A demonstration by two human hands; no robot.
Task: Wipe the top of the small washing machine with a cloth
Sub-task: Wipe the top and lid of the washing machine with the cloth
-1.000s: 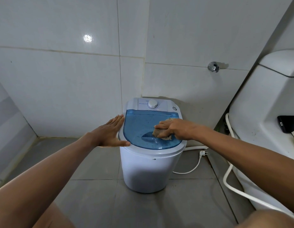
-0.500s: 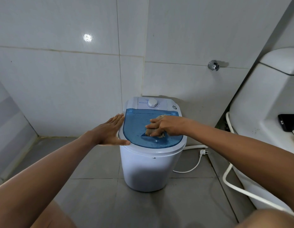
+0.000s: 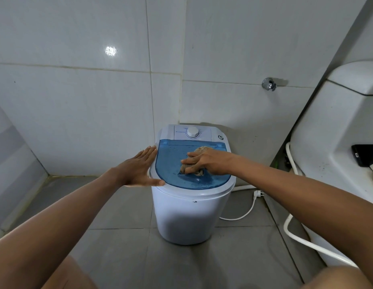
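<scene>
A small white washing machine (image 3: 189, 213) stands on the floor against the tiled wall. Its top is a translucent blue lid (image 3: 171, 163) with a white dial panel behind it. My right hand (image 3: 208, 161) lies on the lid's middle, pressing a crumpled beige cloth (image 3: 200, 150) against it; most of the cloth is hidden under my fingers. My left hand (image 3: 137, 170) rests flat with fingers apart on the machine's left rim, thumb on the front edge, holding nothing.
A larger white appliance (image 3: 335, 142) fills the right side, with a black phone (image 3: 365, 157) on top. A white hose (image 3: 294, 230) and an unplugged white power cord (image 3: 250, 207) lie on the grey tile floor to the right. A chrome tap (image 3: 269, 84) sticks out of the wall.
My right hand has slid the cloth leftward and slightly back across the blue lid. My left hand has stayed on the left rim.
</scene>
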